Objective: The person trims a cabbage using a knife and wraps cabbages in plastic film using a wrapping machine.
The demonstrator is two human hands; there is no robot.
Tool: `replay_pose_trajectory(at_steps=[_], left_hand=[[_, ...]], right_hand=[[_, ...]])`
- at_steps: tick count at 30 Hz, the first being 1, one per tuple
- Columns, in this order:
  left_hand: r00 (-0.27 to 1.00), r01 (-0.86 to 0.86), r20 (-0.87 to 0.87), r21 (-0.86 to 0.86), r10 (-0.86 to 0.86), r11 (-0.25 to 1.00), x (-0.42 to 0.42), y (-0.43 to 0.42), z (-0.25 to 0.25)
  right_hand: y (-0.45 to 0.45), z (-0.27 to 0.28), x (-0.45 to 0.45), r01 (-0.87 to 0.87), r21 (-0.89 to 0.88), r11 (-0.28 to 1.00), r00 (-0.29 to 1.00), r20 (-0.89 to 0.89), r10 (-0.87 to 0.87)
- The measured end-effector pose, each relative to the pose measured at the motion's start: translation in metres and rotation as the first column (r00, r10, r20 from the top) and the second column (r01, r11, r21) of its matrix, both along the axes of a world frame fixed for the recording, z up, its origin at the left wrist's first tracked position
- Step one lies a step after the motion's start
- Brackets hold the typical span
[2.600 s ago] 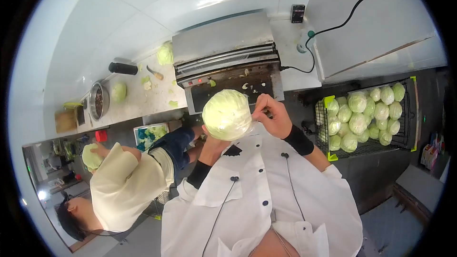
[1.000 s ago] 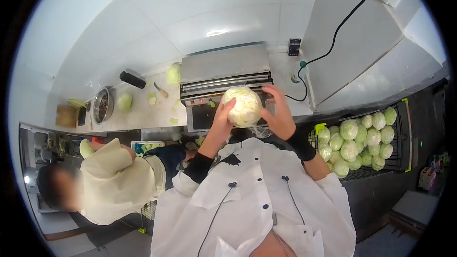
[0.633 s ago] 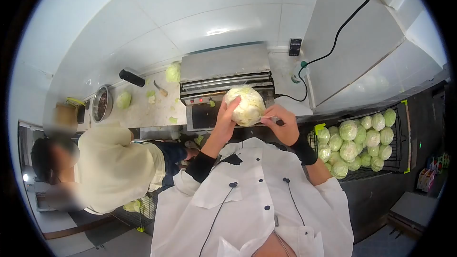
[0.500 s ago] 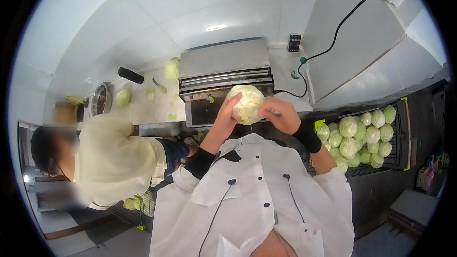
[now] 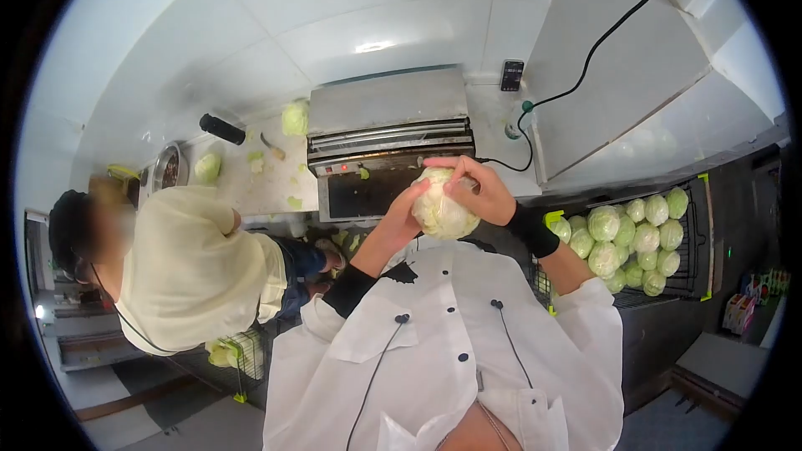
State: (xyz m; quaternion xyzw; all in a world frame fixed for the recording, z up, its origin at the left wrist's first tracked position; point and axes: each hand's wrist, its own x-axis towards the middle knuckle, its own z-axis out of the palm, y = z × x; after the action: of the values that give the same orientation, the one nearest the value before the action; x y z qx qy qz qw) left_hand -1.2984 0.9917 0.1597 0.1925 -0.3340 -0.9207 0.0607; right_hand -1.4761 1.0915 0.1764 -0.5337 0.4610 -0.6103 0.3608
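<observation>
A pale cabbage (image 5: 449, 215) with a shiny surface, seemingly clear film, is held in front of my chest, near the front edge of a film-wrapping machine (image 5: 388, 108). My left hand (image 5: 404, 215) is closed round its left side. Across the top and right side lies my right hand (image 5: 486, 190), fingers bent and pressed on the cabbage; whether it pinches loose film is too fine to tell. The machine's dark plate (image 5: 368, 195) shows a leaf scrap, and a red light glows on its front.
Wrapped cabbages fill a black crate (image 5: 697, 242) at right. A co-worker (image 5: 200, 263) stands at left. The counter (image 5: 280, 184) holds a knife (image 5: 272, 148), a black cylinder (image 5: 222, 129), a metal bowl (image 5: 171, 169) and loose cabbages. A phone (image 5: 512, 75) and power cable (image 5: 591, 58) are at back right.
The cabbage has come slightly down and right, closer to my chest. My right hand has gone from its right side up over its top. The co-worker has shifted slightly.
</observation>
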Motion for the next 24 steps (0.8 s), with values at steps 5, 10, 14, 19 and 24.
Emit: replay_pose_trajectory(at_steps=[5,10,14,19,24], left_hand=[[0.987,-0.162,-0.063,-0.272,0.15,0.949,0.001,0.014,-0.008],[0.984,-0.166,-0.037,-0.523,0.173,0.836,0.002,0.015,0.001],[0.977,-0.212,-0.104,-0.51,0.185,0.833,0.004,0.012,-0.012],[0.978,-0.203,-0.126,-0.424,0.165,0.883,0.007,0.011,-0.013],[0.985,-0.167,-0.12,-0.419,0.128,0.893,0.009,0.005,-0.009]], right_hand=[[0.009,-0.012,0.002,-0.029,0.179,0.983,0.931,0.363,-0.038],[0.017,-0.02,0.019,0.079,0.048,0.996,0.954,0.285,-0.09],[0.014,-0.021,0.021,0.073,0.036,0.997,0.967,0.243,-0.079],[0.014,-0.012,0.015,-0.093,0.14,0.986,0.855,0.519,0.007],[0.015,-0.015,0.023,0.01,0.166,0.986,0.88,0.467,-0.088]])
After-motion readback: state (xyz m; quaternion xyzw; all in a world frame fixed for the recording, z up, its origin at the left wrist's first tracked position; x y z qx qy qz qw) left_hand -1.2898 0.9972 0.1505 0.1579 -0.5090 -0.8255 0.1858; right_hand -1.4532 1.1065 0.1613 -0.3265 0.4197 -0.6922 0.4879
